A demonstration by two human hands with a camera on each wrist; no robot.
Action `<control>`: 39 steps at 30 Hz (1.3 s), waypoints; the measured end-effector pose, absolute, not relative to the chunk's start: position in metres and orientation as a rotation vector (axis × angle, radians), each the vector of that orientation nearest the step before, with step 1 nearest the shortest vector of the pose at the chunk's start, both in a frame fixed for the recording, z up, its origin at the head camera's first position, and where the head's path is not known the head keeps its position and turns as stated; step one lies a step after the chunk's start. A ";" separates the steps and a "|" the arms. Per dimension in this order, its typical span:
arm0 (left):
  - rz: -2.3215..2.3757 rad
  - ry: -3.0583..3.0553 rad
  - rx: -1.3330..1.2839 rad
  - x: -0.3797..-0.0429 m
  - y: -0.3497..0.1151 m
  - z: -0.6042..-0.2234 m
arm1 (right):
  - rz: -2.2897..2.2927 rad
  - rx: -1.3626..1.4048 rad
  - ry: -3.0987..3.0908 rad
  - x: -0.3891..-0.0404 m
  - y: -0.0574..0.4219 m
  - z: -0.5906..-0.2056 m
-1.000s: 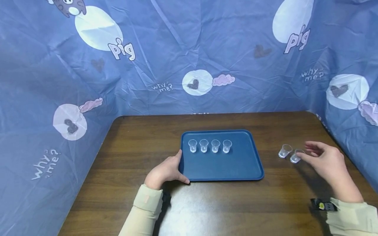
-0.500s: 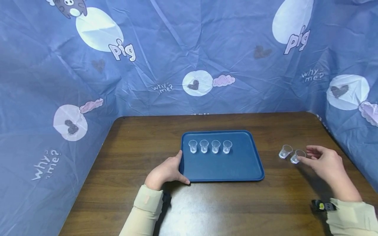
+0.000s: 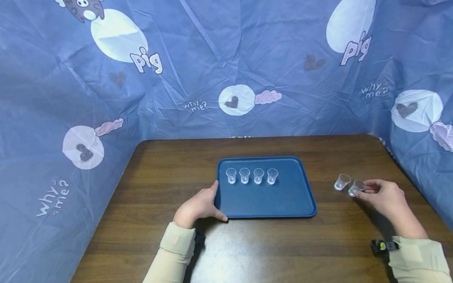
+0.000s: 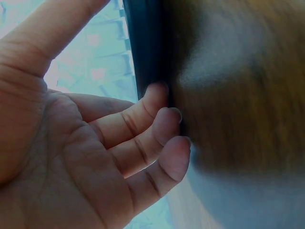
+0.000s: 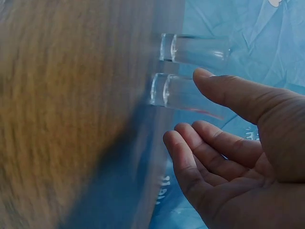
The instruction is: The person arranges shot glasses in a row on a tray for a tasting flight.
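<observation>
Against the left edge and near left corner of the blue tray (image 3: 269, 200) rests my left hand (image 3: 199, 204), thumb and forefinger spread wide. The left wrist view shows loosely bent fingers (image 4: 167, 129) touching the tray's dark side (image 4: 145, 47). My right hand (image 3: 385, 196) is at the nearer of two small clear plastic cups, the right-hand cup (image 3: 356, 188). Its thumb is close to that cup's side. In the right wrist view the thumb (image 5: 228, 93) overlaps this cup (image 5: 178, 93), while the other fingers lie apart from it; whether the thumb touches cannot be told.
Beside it on the brown wooden table (image 3: 155, 251) stands the other loose cup (image 3: 341, 182). Several like cups form a row at the back of the tray, the rightmost cup (image 3: 272, 177) near its middle. A blue patterned cloth (image 3: 198, 59) walls the table's back and sides.
My right hand has lowered toward the table and drawn its fingers in beside the right-hand cup. The left hand, tray and cups have stayed in place.
</observation>
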State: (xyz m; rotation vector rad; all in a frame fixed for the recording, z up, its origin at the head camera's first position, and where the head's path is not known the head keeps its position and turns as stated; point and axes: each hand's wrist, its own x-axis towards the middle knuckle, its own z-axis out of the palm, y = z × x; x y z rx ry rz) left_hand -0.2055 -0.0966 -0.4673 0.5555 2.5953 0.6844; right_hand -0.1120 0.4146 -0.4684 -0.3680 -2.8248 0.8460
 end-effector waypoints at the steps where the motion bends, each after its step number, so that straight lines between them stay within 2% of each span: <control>1: 0.680 2.598 0.556 -0.206 -0.097 -0.467 | 0.841 -0.367 -2.824 -0.113 0.415 -0.469; 18: 0.678 2.596 0.555 -0.207 -0.096 -0.468 | 0.797 -0.316 -2.773 -0.118 0.416 -0.482; 39: 0.699 2.599 0.567 -0.207 -0.096 -0.468 | 0.745 -0.327 -2.688 -0.111 0.410 -0.469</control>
